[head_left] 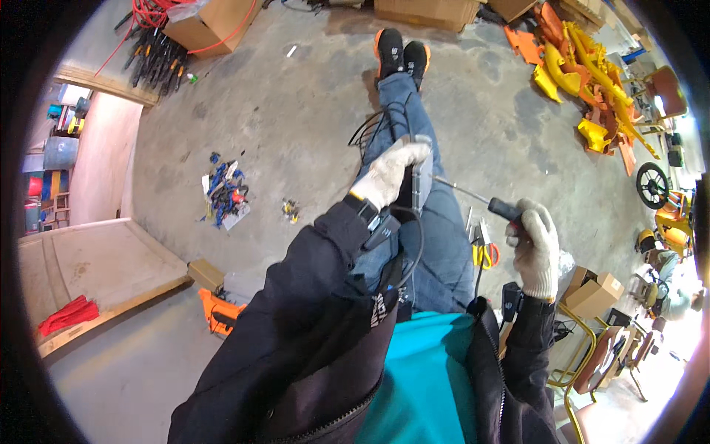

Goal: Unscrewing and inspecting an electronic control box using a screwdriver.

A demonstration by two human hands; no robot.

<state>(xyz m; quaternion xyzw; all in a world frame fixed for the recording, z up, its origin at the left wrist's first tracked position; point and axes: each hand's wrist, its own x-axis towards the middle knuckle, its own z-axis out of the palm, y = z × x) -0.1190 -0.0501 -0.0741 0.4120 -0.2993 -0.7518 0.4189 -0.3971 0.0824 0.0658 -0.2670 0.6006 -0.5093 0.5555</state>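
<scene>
My left hand [384, 170], in a white knit glove, grips a grey box-like device [421, 185] with black cable running from it, held over my jeans-clad legs. My right hand [536, 251], also gloved, is closed around the dark handle of a screwdriver [503, 209], whose long shaft reaches toward the device's right side; whether the tip touches it I cannot tell. Scissors [488, 255] with orange and yellow handles lie just right of my right thigh. Loose black cables cross my shins near my left hand.
Yellow and orange plastic parts [562, 74] pile at upper right. Small scraps [222, 192] lie left on the concrete floor. A wooden panel [103, 259] bears red cloth. Cardboard boxes [207, 22] are at the back. Chairs [592, 351] and what looks like another person [669, 281] are at far right.
</scene>
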